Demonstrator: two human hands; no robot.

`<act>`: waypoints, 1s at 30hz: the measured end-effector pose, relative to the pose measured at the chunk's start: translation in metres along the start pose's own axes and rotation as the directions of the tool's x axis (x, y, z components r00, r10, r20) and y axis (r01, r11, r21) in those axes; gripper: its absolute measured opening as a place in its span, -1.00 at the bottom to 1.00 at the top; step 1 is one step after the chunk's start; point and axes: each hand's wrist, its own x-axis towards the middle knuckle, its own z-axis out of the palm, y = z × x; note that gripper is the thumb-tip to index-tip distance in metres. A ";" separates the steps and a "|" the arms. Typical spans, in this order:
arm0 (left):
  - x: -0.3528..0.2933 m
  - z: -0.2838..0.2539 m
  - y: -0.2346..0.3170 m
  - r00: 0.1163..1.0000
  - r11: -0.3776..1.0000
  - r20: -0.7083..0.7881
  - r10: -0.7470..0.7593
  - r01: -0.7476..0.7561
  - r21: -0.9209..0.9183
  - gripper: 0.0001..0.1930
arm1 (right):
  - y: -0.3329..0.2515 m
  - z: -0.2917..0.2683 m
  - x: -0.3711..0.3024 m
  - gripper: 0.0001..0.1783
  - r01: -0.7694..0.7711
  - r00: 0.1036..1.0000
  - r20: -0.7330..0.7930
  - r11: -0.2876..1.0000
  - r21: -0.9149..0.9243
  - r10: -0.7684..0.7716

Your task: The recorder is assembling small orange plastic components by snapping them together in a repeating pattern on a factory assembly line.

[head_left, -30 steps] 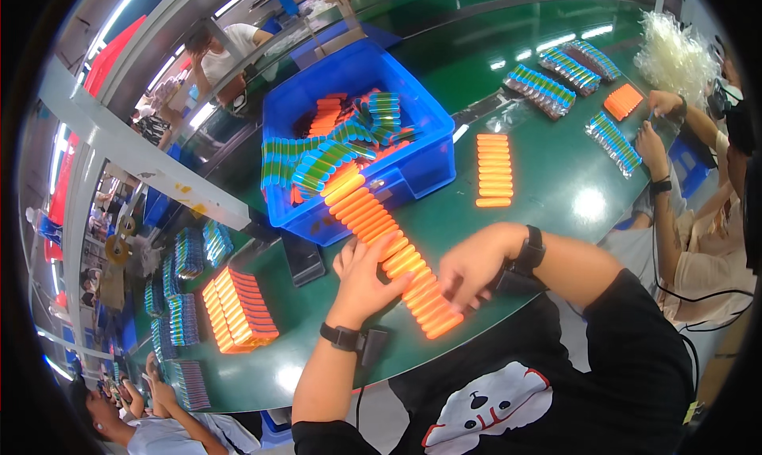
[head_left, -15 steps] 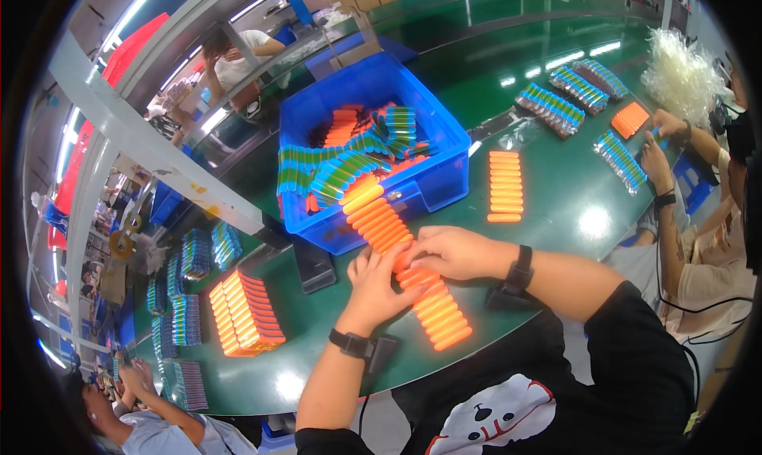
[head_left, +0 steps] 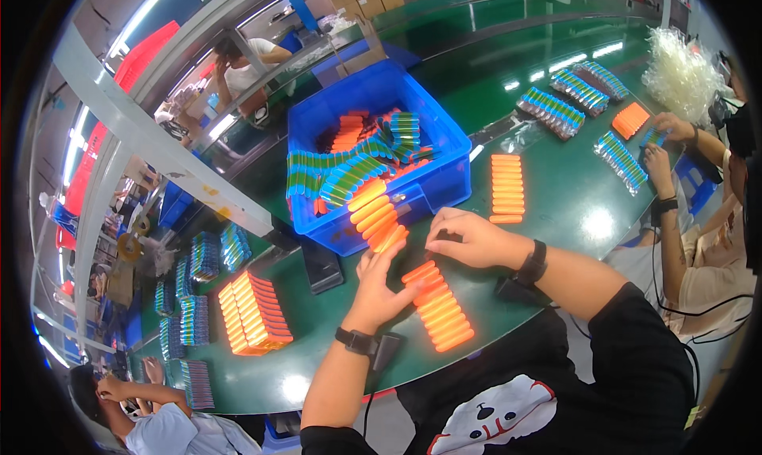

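Observation:
A band of orange, rounded sticks lying side by side, the upper strip (head_left: 373,211), hangs over the near wall of the blue bin (head_left: 432,177). My left hand (head_left: 375,292) lies with its fingers on that strip's lower end, thumb spread away onto a separate lower strip (head_left: 440,316) of the same sticks on the table. Between the two strips there is a gap. Just right of the gap, off both strips, my right hand (head_left: 480,241) is closed with thumb and forefinger curled together; nothing shows between them. Green-and-blue banded strips (head_left: 349,173) also fill the bin.
Left of my arm stands a stacked orange block (head_left: 255,314), with bundles of blue-green packs (head_left: 194,320) beyond. Another orange strip (head_left: 506,189) lies right of the bin. A dark flat device (head_left: 321,266) sits below the bin. Co-workers' hands (head_left: 659,161) work at the right.
The orange band was continuous under both hands; now it is parted in two. My right hand has moved off it, up and right. My left hand stays on the strips.

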 end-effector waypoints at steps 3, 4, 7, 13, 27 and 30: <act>-0.004 -0.003 0.006 0.983 0.976 -0.017 0.185 -0.186 -0.117 -0.32 | 0.006 0.000 -0.003 -0.82 0.096 0.992 0.070 0.987 0.132 -0.106; -0.008 -0.003 0.013 0.979 0.970 0.020 0.205 -0.201 -0.139 -0.33 | 0.006 -0.002 -0.005 -0.82 0.062 0.981 0.170 0.977 0.202 -0.097; -0.019 0.002 0.017 0.964 0.956 0.038 0.265 -0.257 -0.138 -0.31 | -0.013 -0.003 -0.009 -0.84 -0.299 0.899 0.426 0.851 0.433 0.099; -0.016 0.009 0.001 0.993 0.983 -0.106 0.060 -0.077 -0.167 -0.27 | -0.018 -0.005 -0.012 -0.82 -0.471 0.674 0.726 0.837 0.278 0.138; -0.004 0.005 0.011 0.993 0.975 0.042 -0.111 0.100 0.201 -0.28 | -0.019 0.010 -0.018 -0.73 -0.441 0.326 0.931 0.897 -0.003 0.163; -0.001 0.006 0.011 0.994 0.977 0.033 -0.103 0.095 0.193 -0.28 | -0.015 0.009 -0.018 -0.71 -0.453 0.332 0.929 0.891 0.005 0.163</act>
